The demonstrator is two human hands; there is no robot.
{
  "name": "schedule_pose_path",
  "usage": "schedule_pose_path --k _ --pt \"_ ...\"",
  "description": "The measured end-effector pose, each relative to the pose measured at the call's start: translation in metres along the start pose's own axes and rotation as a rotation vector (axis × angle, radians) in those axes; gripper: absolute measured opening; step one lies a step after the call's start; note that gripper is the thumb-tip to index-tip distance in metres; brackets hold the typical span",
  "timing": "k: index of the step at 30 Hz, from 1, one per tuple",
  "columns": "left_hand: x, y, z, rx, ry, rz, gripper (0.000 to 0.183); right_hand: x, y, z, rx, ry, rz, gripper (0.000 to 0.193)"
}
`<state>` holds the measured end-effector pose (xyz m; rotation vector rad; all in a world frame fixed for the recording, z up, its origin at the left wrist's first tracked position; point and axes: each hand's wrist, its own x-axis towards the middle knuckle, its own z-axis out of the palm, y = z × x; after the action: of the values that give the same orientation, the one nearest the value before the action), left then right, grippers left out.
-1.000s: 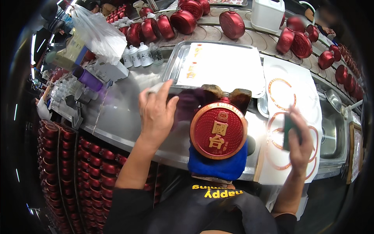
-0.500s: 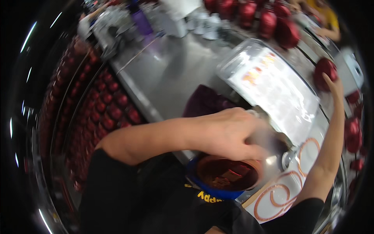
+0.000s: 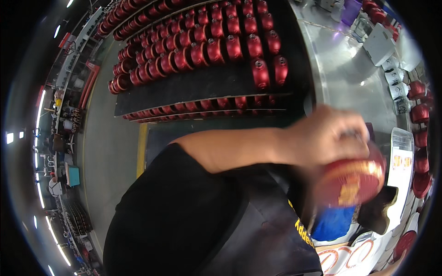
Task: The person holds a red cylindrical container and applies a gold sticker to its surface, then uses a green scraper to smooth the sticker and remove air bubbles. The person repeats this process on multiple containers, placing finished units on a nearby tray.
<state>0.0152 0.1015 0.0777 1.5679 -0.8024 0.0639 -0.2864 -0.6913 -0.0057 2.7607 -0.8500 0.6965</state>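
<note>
My left hand (image 3: 328, 138) is closed around the top of a round red bottle (image 3: 352, 184) and holds it tilted. A gold band and a gold decal show on the bottle's side; hand and bottle are smeared by motion. Just beneath lies a blue holder or cloth (image 3: 332, 224). Only a sliver of my right hand and forearm (image 3: 395, 267) shows at the lower right rim, next to another red bottle (image 3: 405, 244); its fingers are not clear.
Rows of red bottles (image 3: 198, 54) stand on a black shelf rack (image 3: 184, 94) at the left. A metal table (image 3: 343, 78) carries a tray (image 3: 401, 138) with a white decal sheet, a dark cloth (image 3: 378, 210), and ring decals (image 3: 359, 253) on white paper. White cups (image 3: 393, 77) stand farther back.
The view has swung left toward the rack. My left hand has lifted the red bottle from the blue holder. My right arm has mostly left the picture.
</note>
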Motion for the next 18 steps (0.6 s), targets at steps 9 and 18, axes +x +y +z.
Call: schedule_pose_path --k 9,18 --pt "-0.135 -0.068 -0.215 0.676 0.56 -0.364 0.024 -0.069 -0.13 -0.102 0.097 -0.016 0.069 0.074" --pt "-0.137 -0.22 -0.249 1.124 0.475 -0.426 0.036 -0.074 -0.142 -0.162 0.058 -0.023 0.072 0.075"
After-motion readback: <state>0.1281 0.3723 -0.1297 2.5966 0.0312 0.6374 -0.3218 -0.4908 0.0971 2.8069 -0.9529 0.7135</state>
